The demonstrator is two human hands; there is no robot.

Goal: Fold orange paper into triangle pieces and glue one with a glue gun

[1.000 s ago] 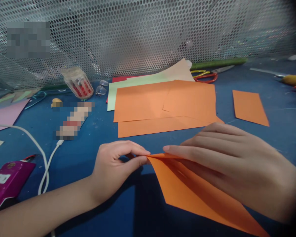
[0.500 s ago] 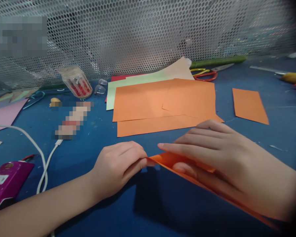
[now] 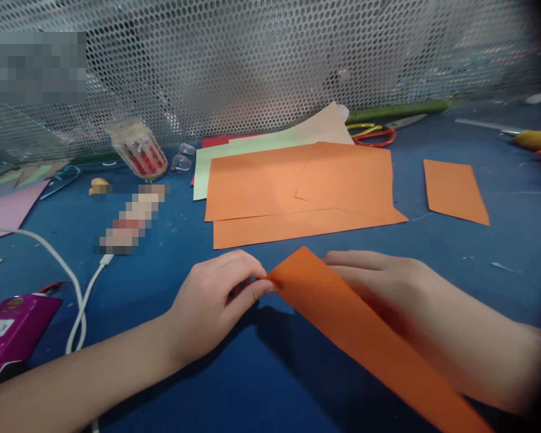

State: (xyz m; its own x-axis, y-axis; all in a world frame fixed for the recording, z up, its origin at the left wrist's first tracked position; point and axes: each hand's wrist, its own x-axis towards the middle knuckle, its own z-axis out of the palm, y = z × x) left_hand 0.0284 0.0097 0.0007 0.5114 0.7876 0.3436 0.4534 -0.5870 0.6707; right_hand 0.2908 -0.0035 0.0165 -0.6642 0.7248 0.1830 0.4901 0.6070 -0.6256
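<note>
My left hand (image 3: pixel 225 300) pinches the left corner of a long orange paper strip (image 3: pixel 356 325) between thumb and fingers. The strip slants from that pinch down to the lower right edge of the view, its flat face turned toward me. Behind it lies my right hand (image 3: pixel 388 282), its fingertips and thumb hidden by the paper, so its grip cannot be seen. Beyond both hands, large orange sheets (image 3: pixel 261 186) lie overlapping on the blue table (image 3: pixel 189 397). A smaller orange piece (image 3: pixel 455 192) rests to their right.
Scissors (image 3: pixel 379 137) and a yellow-handled tool (image 3: pixel 536 140) lie at the back right. A jar (image 3: pixel 139 150) leans at the back left, near clear glasses (image 3: pixel 183 159). A purple device (image 3: pixel 22 325) and white cable (image 3: pixel 79 288) are at left. A perforated metal screen (image 3: pixel 252 60) stands behind.
The orange strip has turned so that its broad face shows, and its upper corner now rises between my hands. My right hand's fingers have gone behind the paper. My left hand keeps its pinch.
</note>
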